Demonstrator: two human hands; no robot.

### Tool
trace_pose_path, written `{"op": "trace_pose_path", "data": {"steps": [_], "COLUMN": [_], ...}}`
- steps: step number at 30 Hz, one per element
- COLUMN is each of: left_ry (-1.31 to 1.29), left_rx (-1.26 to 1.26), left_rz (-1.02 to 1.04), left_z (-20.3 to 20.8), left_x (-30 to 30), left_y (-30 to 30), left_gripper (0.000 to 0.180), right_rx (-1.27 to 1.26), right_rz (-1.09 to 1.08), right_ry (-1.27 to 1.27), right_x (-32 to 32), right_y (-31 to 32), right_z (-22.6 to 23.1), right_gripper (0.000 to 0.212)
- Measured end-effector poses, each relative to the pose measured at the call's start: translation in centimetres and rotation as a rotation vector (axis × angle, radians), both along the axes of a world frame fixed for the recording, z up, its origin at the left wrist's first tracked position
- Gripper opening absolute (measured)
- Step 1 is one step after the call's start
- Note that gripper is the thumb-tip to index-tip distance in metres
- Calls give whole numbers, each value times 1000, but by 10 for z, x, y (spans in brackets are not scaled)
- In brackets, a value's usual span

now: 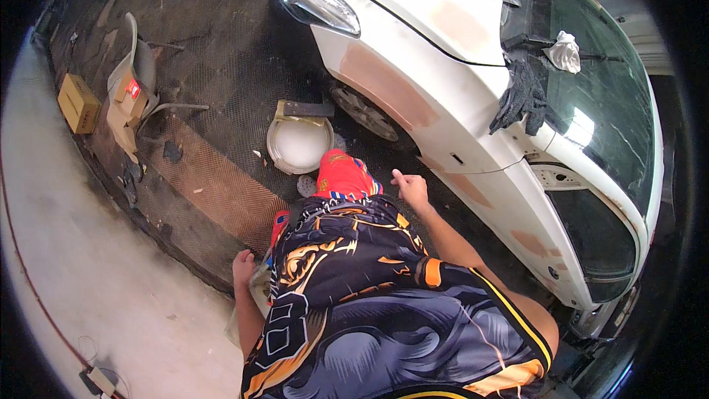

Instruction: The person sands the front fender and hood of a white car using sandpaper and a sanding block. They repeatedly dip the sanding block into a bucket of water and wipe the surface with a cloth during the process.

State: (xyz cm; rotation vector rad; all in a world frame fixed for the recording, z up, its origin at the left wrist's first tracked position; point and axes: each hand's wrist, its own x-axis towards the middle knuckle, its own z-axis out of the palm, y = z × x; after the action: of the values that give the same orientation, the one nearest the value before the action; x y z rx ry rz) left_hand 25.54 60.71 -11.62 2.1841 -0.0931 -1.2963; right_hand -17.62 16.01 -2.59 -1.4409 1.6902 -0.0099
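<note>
My right hand (pixel 410 187) hangs beside the white car's front fender, its fingers curled in and the thumb showing; nothing is visible in it. Low on the left, near the pale wall, my left hand (pixel 242 267) hangs at my side with its fingers curled and nothing seen in them. The white car (pixel 509 185) has dull brownish sanded patches on its fender, hood and doors. A round white bucket (pixel 301 145) stands on the floor by the front wheel. Across its rim lies a dark flat block (pixel 307 109).
Left of the bucket stands a grey chair (pixel 145 66) with cardboard on it, beside a brown box (pixel 78 104). Dark gloves (pixel 521 96) and a crumpled white cloth (pixel 563 52) lie by the car's windshield. A cable (pixel 37 303) runs along the wall at left.
</note>
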Motion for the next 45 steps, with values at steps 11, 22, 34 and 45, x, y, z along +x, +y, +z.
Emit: {"op": "trace_pose_path", "data": {"steps": [11, 22, 34, 45], "left_ry": [67, -118, -209, -173], "left_rx": [-135, 60, -203, 196], "left_rz": [140, -259, -350, -673], "left_z": [3, -10, 18, 0], "left_x": [-31, 98, 45, 3], "left_y": [96, -25, -205, -172], "left_gripper": [25, 20, 29, 25], "right_rx": [68, -19, -714, -1602], "right_rz": [-7, -178, -50, -31], "right_ry": [28, 2, 153, 7], "right_x": [-15, -92, -95, -90], "right_y": [-52, 17, -15, -219], "right_z": [-41, -17, 26, 202], "right_gripper": [35, 30, 14, 22]}}
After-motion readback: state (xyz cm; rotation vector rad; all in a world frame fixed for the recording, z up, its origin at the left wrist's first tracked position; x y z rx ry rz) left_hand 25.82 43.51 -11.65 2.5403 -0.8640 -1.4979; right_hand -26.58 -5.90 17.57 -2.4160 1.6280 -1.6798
